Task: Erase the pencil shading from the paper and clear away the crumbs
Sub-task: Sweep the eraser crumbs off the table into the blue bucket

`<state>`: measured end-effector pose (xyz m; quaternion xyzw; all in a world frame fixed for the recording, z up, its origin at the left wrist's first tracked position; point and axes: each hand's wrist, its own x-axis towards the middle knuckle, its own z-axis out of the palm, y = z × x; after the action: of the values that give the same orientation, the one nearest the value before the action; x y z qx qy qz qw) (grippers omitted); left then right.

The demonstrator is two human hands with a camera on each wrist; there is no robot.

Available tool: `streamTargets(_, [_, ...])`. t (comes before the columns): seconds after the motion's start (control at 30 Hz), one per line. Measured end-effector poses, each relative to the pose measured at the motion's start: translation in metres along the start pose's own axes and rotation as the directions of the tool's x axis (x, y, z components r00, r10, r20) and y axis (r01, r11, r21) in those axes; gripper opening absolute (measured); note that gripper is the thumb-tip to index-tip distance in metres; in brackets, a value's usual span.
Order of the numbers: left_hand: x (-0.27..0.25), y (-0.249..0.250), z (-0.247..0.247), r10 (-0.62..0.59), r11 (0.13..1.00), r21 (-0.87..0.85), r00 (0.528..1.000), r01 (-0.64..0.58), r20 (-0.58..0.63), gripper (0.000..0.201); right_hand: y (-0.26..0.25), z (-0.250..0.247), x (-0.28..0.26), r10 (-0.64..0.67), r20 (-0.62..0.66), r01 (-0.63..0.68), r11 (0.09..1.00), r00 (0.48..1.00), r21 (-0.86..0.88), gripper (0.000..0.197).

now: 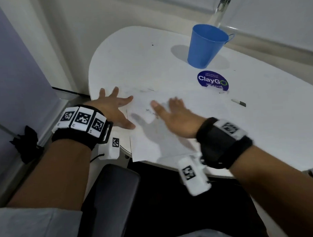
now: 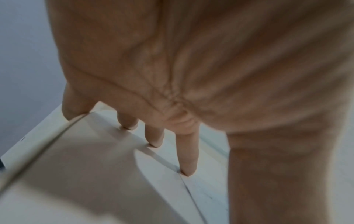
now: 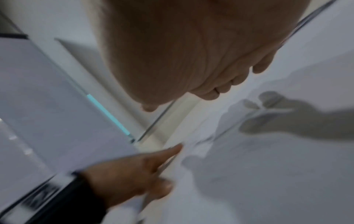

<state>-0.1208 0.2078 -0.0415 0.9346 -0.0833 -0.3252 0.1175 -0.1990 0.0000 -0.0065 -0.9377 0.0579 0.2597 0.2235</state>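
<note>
1. Clearing step, by judgement: right hand (image 1: 177,115) hovers flat and motion-blurred over the paper (image 1: 153,136), fingers extended and grasping nothing, as if sweeping crumbs aside.
2. Left hand (image 1: 114,109) lies splayed at the sheet's left edge, fingertips (image 2: 188,168) pressed down near the paper's border; it steadies the sheet and clutches nothing.
3. Paper: thin white sheet, lying flat at the near edge of the table (image 1: 131,56), its lower corner overhanging slightly. Faint grey smudges (image 1: 152,112) remain near the right hand, so erasing looks mostly done, not complete. Crumbs are too small to tell.
4. Table: smooth, white, with a rounded end and scuffed with grey marks.
5. Blue cup (image 1: 207,46): tapered, plastic-looking, upright, well apart from the paper. Round sticker (image 1: 213,80) sits just before it.
6. Pencil (image 1: 238,102), short and dark-tipped, lies right of the sheet.
7. Next move calls for a light, flat stroke toward the table edge while the left hand keeps the sheet from sliding.
</note>
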Motion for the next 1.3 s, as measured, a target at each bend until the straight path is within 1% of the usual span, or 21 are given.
streamTargets(0.1, [0.000,-0.001,-0.002,-0.002,1.000,0.015,1.000,0.001,0.025,0.113,0.048,-0.003,-0.021,0.202,0.026,-0.201,0.979,0.979,-0.029,0.107])
streamTargets(0.13, [0.001,0.000,-0.002,-0.002,1.000,0.015,1.000,0.001,0.029,0.114,0.053,0.006,-0.025,0.233,0.019,-0.231,0.970,0.972,-0.070,0.108])
streamTargets(0.17, [0.002,0.000,-0.002,-0.001,1.000,0.017,1.000,0.001,0.028,0.114,0.050,0.018,-0.025,0.220,-0.005,-0.219,0.969,0.975,-0.112,0.109])
streamTargets(0.23, [0.003,0.001,-0.001,0.001,1.000,0.020,1.000,-0.002,0.021,0.113,0.024,0.041,-0.017,0.100,-0.018,-0.102,0.984,0.995,-0.144,0.111])
streamTargets(0.33, [0.004,0.001,0.000,0.001,1.000,0.009,1.000,-0.001,0.005,0.108,-0.027,0.057,-0.009,-0.095,0.091,0.100,0.994,0.991,-0.054,0.105])
streamTargets(0.4, [0.004,0.000,0.000,0.005,1.000,0.000,1.000,-0.005,-0.001,0.104,-0.031,0.047,-0.012,-0.143,0.080,0.145,0.989,0.986,-0.010,0.101])
streamTargets(0.47, [0.004,-0.001,0.001,0.006,1.000,0.015,1.000,-0.006,-0.007,0.108,-0.007,0.030,-0.019,-0.097,0.027,0.098,0.995,0.995,-0.016,0.101])
streamTargets(0.57, [0.002,-0.003,0.003,0.006,1.000,0.009,1.000,-0.006,-0.013,0.113,0.035,0.021,-0.026,0.087,-0.011,-0.087,0.995,0.996,-0.053,0.105])
streamTargets(0.6, [0.001,-0.003,0.003,0.005,1.000,0.003,1.000,-0.005,-0.014,0.113,0.037,0.026,-0.025,0.105,-0.018,-0.106,0.991,0.994,-0.084,0.106])
streamTargets(0.63, [0.002,-0.003,0.004,0.005,1.000,0.003,1.000,-0.005,-0.015,0.113,0.032,0.034,-0.022,0.082,-0.025,-0.084,0.991,0.996,-0.108,0.107])
streamTargets(0.7, [0.001,-0.001,0.003,0.005,1.000,0.013,1.000,-0.005,-0.019,0.112,0.006,0.052,-0.013,-0.043,0.002,0.043,0.992,0.999,-0.121,0.105])
streamTargets(0.77, [0.000,0.001,0.002,-0.001,1.000,0.020,1.000,0.002,-0.019,0.110,-0.023,0.061,-0.012,-0.164,0.095,0.171,0.982,0.982,-0.076,0.101])
streamTargets(0.83, [0.000,0.002,0.001,-0.002,1.000,0.022,1.000,0.002,-0.015,0.110,-0.030,0.050,-0.018,-0.224,0.115,0.227,0.974,0.968,-0.012,0.103])
streamTargets(0.87, [0.001,0.002,0.000,0.002,1.000,0.022,1.000,-0.002,-0.011,0.111,-0.023,0.041,-0.024,-0.215,0.094,0.214,0.977,0.972,0.018,0.107])
streamTargets(0.93, [0.002,0.001,0.000,0.005,1.000,0.015,1.000,-0.005,-0.008,0.113,0.008,0.026,-0.037,-0.114,0.062,0.110,0.992,0.992,0.059,0.111])
streamTargets(1.0, [0.000,0.000,0.000,0.008,1.000,0.004,1.000,-0.008,-0.006,0.115,0.037,0.024,-0.049,0.036,0.067,-0.036,0.999,0.997,-0.002,0.111])
streamTargets(1.03, [0.000,0.000,0.000,0.010,1.000,-0.001,1.000,-0.010,-0.001,0.115,0.043,0.029,-0.051,0.077,0.057,-0.073,0.995,0.995,-0.066,0.111])
streamTargets(1.07, [-0.002,0.001,-0.001,0.011,1.000,-0.002,1.000,-0.011,0.003,0.115,0.042,0.038,-0.050,0.074,0.038,-0.069,0.991,0.997,-0.117,0.114])
streamTargets(1.13, [-0.002,0.002,-0.001,0.009,1.000,0.012,1.000,-0.009,-0.010,0.114,0.023,0.057,-0.036,-0.026,0.022,0.029,0.988,0.999,-0.153,0.117])
streamTargets(1.23, [-0.002,0.003,0.001,-0.004,1.000,0.029,1.000,0.004,-0.021,0.113,-0.015,0.065,-0.022,-0.159,0.079,0.166,0.982,0.984,-0.089,0.104])
streamTargets(1.3, [-0.001,0.003,0.001,-0.004,1.000,0.031,1.000,0.004,-0.024,0.112,-0.013,0.055,-0.024,-0.180,0.049,0.183,0.982,0.982,-0.050,0.101])
